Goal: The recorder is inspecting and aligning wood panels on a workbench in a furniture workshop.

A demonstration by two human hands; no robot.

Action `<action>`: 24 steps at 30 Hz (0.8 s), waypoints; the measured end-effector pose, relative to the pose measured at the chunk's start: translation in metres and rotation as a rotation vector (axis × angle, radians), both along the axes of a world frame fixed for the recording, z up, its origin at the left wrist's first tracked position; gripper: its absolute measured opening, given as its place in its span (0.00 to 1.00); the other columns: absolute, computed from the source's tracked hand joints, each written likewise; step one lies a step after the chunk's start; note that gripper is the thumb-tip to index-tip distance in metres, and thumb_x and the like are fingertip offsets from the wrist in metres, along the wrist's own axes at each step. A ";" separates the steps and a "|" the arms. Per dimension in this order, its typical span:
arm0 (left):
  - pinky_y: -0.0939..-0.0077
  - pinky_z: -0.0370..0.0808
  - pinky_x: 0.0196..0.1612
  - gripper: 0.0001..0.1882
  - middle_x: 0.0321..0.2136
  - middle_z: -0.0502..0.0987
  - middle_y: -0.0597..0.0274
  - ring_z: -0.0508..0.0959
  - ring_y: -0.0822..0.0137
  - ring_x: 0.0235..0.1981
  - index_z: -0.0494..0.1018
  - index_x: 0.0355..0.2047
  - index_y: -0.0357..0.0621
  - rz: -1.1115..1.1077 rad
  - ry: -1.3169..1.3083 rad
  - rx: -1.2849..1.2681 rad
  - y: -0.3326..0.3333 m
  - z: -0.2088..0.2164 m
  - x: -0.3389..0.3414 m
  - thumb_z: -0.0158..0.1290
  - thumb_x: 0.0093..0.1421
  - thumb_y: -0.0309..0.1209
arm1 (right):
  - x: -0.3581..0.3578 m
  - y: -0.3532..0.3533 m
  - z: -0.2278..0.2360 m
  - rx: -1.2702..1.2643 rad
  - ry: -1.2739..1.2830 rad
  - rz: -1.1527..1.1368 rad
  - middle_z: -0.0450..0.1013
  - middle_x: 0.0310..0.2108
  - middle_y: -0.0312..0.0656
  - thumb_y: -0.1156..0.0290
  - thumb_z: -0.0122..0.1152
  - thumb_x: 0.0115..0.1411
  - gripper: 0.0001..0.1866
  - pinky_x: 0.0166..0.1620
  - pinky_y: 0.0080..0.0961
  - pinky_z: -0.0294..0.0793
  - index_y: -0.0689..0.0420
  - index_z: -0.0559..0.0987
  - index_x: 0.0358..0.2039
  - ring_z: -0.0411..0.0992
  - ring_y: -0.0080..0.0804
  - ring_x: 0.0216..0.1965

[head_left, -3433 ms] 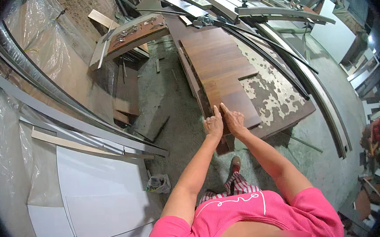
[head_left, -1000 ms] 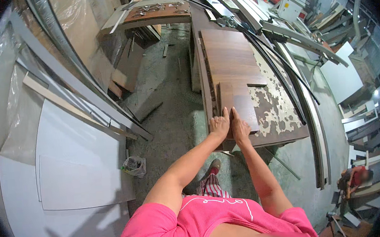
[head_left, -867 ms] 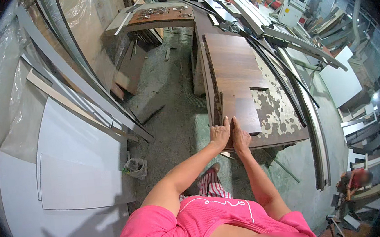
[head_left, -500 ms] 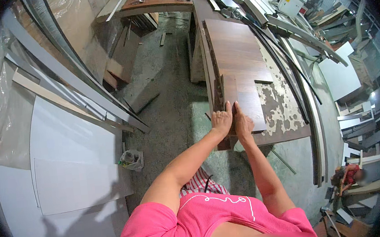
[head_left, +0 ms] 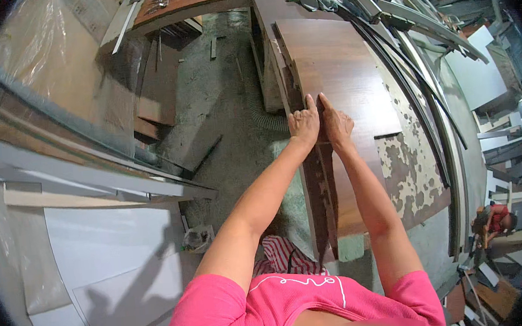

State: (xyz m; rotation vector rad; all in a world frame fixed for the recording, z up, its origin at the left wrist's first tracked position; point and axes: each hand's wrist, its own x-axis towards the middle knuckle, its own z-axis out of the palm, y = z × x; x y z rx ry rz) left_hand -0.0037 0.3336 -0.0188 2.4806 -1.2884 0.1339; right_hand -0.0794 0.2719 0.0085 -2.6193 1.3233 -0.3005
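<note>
Two hands at work here, the left hand (head_left: 304,125) and the right hand (head_left: 338,125) side by side, two index fingers stretched forward, the others curled, right on one brown board (head_left: 342,63); whether they grip its edge, I cannot tell. The board lies along the left edge of the bench (head_left: 411,174), reaching down toward the near edge, one step cut into its right side. Long black strips (head_left: 441,169) run by the bench's right edge, overlapping. One plastic bag (head_left: 199,238) on the floor, one co-worker (head_left: 499,220) in red, far right!
</note>
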 end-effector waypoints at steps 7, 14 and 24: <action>0.62 0.69 0.40 0.26 0.30 0.77 0.51 0.77 0.57 0.34 0.52 0.57 0.39 -0.006 0.163 0.095 -0.061 0.021 0.074 0.37 0.58 0.28 | 0.075 -0.064 -0.003 -0.003 -0.032 0.014 0.74 0.27 0.50 0.64 0.43 0.59 0.21 0.33 0.38 0.71 0.33 0.63 0.54 0.74 0.46 0.31; 0.58 0.71 0.38 0.23 0.29 0.77 0.46 0.77 0.53 0.33 0.54 0.56 0.42 0.011 0.179 0.102 -0.103 0.018 0.117 0.34 0.63 0.37 | 0.120 -0.105 -0.005 -0.078 -0.005 0.009 0.75 0.27 0.46 0.64 0.43 0.59 0.21 0.33 0.35 0.72 0.32 0.63 0.53 0.75 0.42 0.31; 0.62 0.74 0.34 0.22 0.26 0.77 0.47 0.78 0.53 0.30 0.54 0.54 0.39 -0.040 0.160 0.054 -0.163 0.013 0.175 0.35 0.62 0.34 | 0.178 -0.155 -0.001 -0.133 0.136 -0.037 0.75 0.27 0.46 0.68 0.43 0.58 0.22 0.32 0.34 0.73 0.34 0.62 0.54 0.75 0.41 0.31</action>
